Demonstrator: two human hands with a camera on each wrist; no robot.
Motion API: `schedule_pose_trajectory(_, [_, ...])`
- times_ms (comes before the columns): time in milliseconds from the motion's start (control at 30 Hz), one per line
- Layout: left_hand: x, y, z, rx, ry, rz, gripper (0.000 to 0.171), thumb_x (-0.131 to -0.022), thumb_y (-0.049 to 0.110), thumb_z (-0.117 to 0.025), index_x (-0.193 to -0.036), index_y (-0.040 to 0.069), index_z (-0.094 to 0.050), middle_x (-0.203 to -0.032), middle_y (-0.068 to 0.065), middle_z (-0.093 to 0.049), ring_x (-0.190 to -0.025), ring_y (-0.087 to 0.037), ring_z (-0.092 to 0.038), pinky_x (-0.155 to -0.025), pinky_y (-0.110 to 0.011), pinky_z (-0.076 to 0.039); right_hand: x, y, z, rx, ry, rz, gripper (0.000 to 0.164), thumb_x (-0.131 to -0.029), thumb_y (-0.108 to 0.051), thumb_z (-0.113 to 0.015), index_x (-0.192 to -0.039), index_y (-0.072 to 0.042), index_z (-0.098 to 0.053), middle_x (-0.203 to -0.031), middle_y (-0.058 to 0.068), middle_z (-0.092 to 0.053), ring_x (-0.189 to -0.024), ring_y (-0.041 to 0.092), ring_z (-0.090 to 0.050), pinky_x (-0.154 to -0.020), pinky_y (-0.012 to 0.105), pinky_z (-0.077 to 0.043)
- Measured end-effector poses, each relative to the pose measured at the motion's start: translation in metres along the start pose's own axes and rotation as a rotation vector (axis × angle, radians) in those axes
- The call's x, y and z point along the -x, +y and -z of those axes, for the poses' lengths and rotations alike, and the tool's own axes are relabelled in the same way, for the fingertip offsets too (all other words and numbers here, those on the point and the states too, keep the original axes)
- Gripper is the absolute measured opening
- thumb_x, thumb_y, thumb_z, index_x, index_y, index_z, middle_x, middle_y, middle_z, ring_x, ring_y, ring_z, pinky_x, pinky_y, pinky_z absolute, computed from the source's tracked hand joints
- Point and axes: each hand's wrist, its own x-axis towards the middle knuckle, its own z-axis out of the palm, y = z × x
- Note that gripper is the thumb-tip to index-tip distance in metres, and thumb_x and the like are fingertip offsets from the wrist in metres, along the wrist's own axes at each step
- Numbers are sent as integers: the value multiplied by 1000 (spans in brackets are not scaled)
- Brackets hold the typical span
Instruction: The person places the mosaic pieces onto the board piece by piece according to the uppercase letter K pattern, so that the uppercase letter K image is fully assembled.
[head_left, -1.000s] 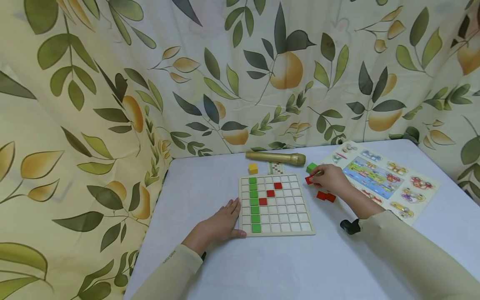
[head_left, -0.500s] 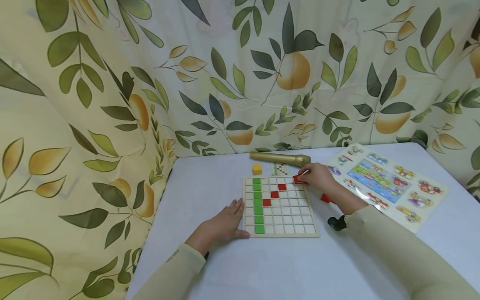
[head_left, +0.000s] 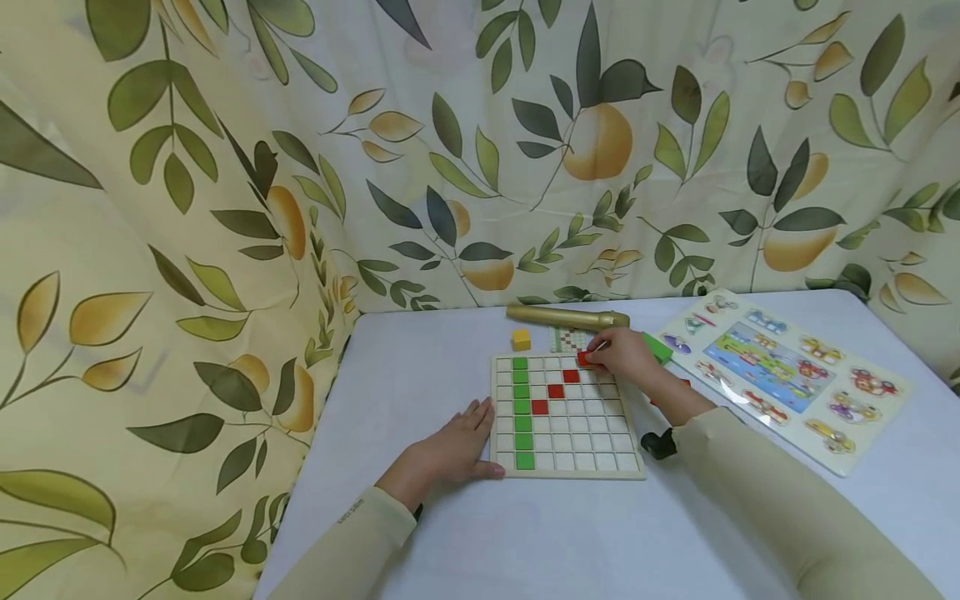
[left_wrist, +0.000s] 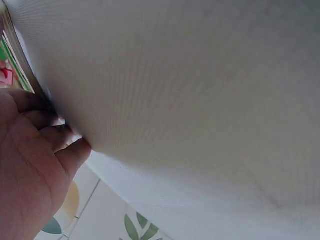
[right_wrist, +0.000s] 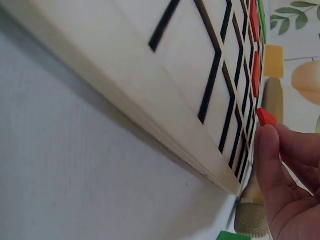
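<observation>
A square wooden grid board [head_left: 592, 479] lies on the table, with a column of green squares [head_left: 522, 422] near its left side. Three red squares [head_left: 555, 391] step diagonally up to the right across it. My left hand [head_left: 452, 450] rests flat against the board's left edge, fingers straight and thumb at the lower corner. In the left wrist view that hand [left_wrist: 30, 160] sits beside the board's edge [left_wrist: 22, 60]. Thumb and fingertips of my right hand [head_left: 628, 354] pinch a red block [right_wrist: 266, 118], tilted close over the top row, up and right of the diagonal.
Behind the board are a yellow block [head_left: 521, 339], a small pattern card [head_left: 564, 339] and a golden microphone-shaped stick [head_left: 566, 317]. Right of it lie green blocks [head_left: 658, 348] and red ones partly hidden by my wrist. A picture puzzle board [head_left: 847, 421] lies farther right.
My right hand has carried the red block from the table right of the board leftward to the top row. The left hand stays at the board's edge; the head view has shifted slightly.
</observation>
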Motion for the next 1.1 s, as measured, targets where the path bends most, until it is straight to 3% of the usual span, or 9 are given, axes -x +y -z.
schedule_pose_trajectory(267, [0,1,0,6,1,9,108,-86,64,-66,-162,7,-13,-169,-3,-6,-155,-22,-5,-122,-41,-19,-5,2,-3,-24,-32,-52,15,-92,-11,-73,-99,2,-71,-74,6,-70,-65,15,-67,-58,26,-49])
schedule_pose_trajectory(567, [0,2,2,2,-5,10,108,-86,64,-66,-162,8,-13,-169,-3,-6,-155,-23,-5,-122,-41,-19,-9,0,-7,93,-24,-13,15,-91,-11,-73,-97,3,-75,-68,5,-68,-64,16,-62,-62,29,-47])
schedule_pose_trajectory(833, [-2,1,0,-11,-5,6,108,-86,65,-64,-162,7,-12,-169,-4,-5,-155,-23,-5,-122,-41,-19,-10,-2,-9,205,48,48,10,-86,-10,-74,-87,-1,-79,-82,8,-74,-84,30,-64,-78,45,-52])
schedule_pose_trajectory(1100, [-1,1,0,1,-4,8,108,-86,64,-65,-162,7,-13,-169,-4,-5,-155,-23,-4,-122,-40,-19,0,1,-7,132,52,16,21,-91,-14,-73,-102,4,-76,-99,15,-74,-94,32,-63,-80,44,-52])
